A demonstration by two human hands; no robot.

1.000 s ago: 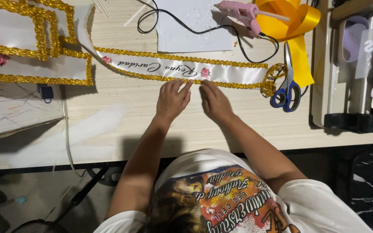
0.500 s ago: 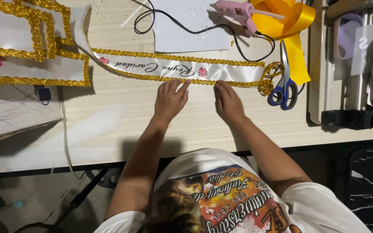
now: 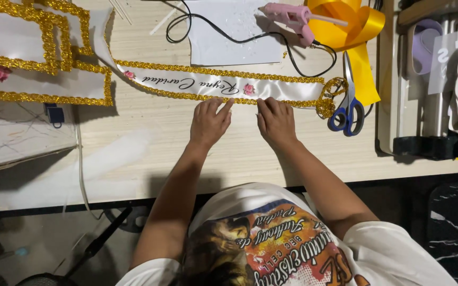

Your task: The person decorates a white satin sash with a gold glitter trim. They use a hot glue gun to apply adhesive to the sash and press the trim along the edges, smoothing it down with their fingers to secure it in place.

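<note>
A white satin sash point(image 3: 287, 87) with gold glitter trim, script lettering and small pink roses lies across the pale wooden table point(image 3: 186, 148). My left hand point(image 3: 209, 123) rests flat with its fingertips pressing the sash's lower gold edge under the lettering. A short gap to the right, my right hand point(image 3: 276, 121) presses the same trim edge just below a pink rose. Neither hand holds anything. A loose coil of gold trim point(image 3: 328, 99) lies at the sash's right end.
Blue-handled scissors point(image 3: 347, 108) lie right of the sash, beside a yellow ribbon point(image 3: 353, 32). A pink glue gun point(image 3: 292, 18) with a black cord sits on white paper point(image 3: 234, 37) behind it. More gold-trimmed white sash pieces point(image 3: 33, 79) fill the left. A rack of cut-outs point(image 3: 441, 79) stands at right.
My right hand has slid to the right along the sash's lower edge, widening the gap to my left hand. My left hand has stayed nearly in place.
</note>
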